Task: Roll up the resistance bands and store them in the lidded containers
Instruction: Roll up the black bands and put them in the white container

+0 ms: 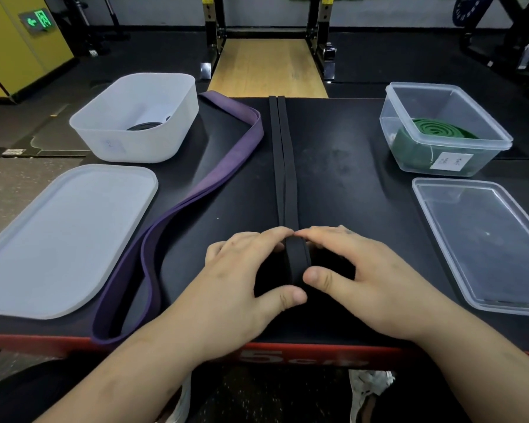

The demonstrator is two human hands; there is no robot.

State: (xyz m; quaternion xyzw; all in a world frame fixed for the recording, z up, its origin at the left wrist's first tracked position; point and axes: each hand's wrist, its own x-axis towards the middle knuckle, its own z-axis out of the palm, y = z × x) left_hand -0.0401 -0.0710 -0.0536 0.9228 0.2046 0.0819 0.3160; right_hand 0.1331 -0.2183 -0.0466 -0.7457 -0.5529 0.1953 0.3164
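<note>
1. Far to the left of the fingers, a frosted white lid (pixel 58 239) lies flat on the black surface (pixel 348 178), at its left edge.
2. Beyond that lid, left of the fingers and well away from them, stands an open frosted white tub (pixel 153 148). A coiled black band (pixel 147 126) shows at its bottom.
3. A purple resistance band (pixel 196 190) lies unrolled as a long flattened loop. It runs from just beside the tub's right wall diagonally down to the near edge of the surface, passing left of the left hand's fingers without touching them.
4. The left hand (pixel 242 276) rests on the surface with its fingers (pixel 272 236) curled over the top left of a black roll and its thumb pressed against the roll's near side.
5. The black resistance band (pixel 283 160) is partly rolled. Its roll (pixel 297 261) stands on edge, clamped between the two hands. The rest lies as two flat strips side by side, stretching straight away from the fingertips to the far edge.
6. The right hand (pixel 376 279) mirrors the left, with its fingers (pixel 321 235) curled over the top right of the roll and its thumb against the roll's near side.
7. Beyond and right of the right fingers, well apart from them, sits an open clear container (pixel 446 87). It holds a coiled green band (pixel 437 129) and has a white label on its near wall.
8. Right of the right fingers, a clear lid (pixel 489 239) lies flat.
</note>
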